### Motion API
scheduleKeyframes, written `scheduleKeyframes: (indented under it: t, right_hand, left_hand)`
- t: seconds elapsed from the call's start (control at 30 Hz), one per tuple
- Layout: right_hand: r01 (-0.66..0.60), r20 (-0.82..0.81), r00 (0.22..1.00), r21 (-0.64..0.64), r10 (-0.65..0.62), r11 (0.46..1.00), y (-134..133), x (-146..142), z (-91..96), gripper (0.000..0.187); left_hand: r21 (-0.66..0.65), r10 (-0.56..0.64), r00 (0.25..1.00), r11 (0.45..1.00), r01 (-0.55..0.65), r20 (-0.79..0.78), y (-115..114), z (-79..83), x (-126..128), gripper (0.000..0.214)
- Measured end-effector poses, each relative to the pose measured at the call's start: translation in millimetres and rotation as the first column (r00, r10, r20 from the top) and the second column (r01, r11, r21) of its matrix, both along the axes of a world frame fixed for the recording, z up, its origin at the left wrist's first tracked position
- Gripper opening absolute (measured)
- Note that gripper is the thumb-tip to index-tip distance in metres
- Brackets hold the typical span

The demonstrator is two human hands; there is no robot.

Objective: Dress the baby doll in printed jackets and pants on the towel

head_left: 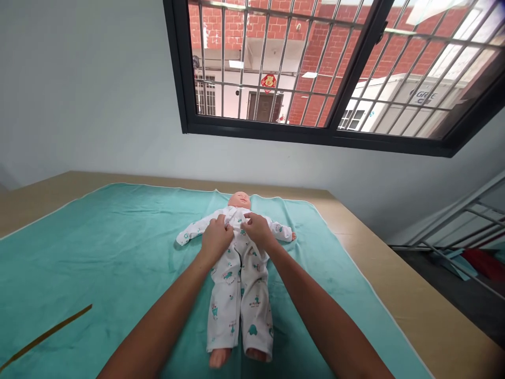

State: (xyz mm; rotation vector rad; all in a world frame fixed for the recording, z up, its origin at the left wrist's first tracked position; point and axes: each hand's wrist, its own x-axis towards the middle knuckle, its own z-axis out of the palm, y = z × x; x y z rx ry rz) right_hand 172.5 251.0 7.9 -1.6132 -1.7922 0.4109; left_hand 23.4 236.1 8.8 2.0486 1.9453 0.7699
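A baby doll [240, 200] lies on its back, head away from me, on a turquoise cloth [130, 252]. It wears a white baby outfit [228, 273] with small teal prints. Both sleeves stretch out sideways; a doll hand shows at the right cuff, while the left cuff hides the other. Bare feet stick out of the trouser legs. At the chest, my left hand [218, 237] has its fingers closed on the outfit's front. Just across from it, my right hand [257, 229] pinches the fabric between thumb and fingers. The exact fastening between them is too small to make out.
Under the cloth is a wooden tabletop [374, 252], with a wall behind it. A thin brown strip [49, 332] lies at the lower left. A dark-framed barred window [260, 126] is above, and a metal rack [453, 231] stands beyond the right edge.
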Motion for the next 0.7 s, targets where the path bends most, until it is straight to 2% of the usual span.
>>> scheduleKeyframes:
  t: [0.1, 0.2, 0.3, 0.4, 0.53, 0.7]
  right_hand:
    - [-0.031, 0.031, 0.999, 0.044, 0.030, 0.999, -9.8, 3.0, 1.4, 0.026]
    - [-0.011, 0.060, 0.998, -0.010, 0.012, 1.000, -1.8, 1.5, 13.1, 0.019]
    - [0.164, 0.084, 0.984, -0.085, -0.157, 0.983, 18.4, -3.3, 23.5, 0.030]
    - [0.275, 0.068, 0.961, -0.101, -0.269, 0.956, 37.8, -7.4, 23.7, 0.028]
    - [0.283, 0.012, 0.959, -0.092, -0.283, 0.955, 48.9, -6.4, 11.9, 0.016]
    - [0.256, -0.112, 0.958, -0.068, -0.262, 0.964, 51.2, 1.5, 0.4, 0.023]
  left_hand:
    - [0.009, -0.101, 0.995, 0.995, 0.101, -0.021, -1.6, 7.6, -7.9, 0.037]
    - [-0.024, -0.134, 0.991, 0.991, 0.135, 0.011, 11.0, 20.2, -5.4, 0.030]
    - [-0.096, -0.178, 0.980, 0.978, 0.186, 0.093, 27.9, 29.7, -1.6, 0.024]
    - [-0.192, -0.211, 0.950, 0.947, 0.257, 0.231, 45.6, 33.6, -2.7, 0.024]
    - [-0.232, -0.106, 0.926, 0.952, 0.200, 0.363, 67.9, 26.8, -0.1, 0.034]
    - [-0.218, -0.010, 0.908, 0.969, 0.112, 0.418, 86.1, 9.2, 12.9, 0.021]
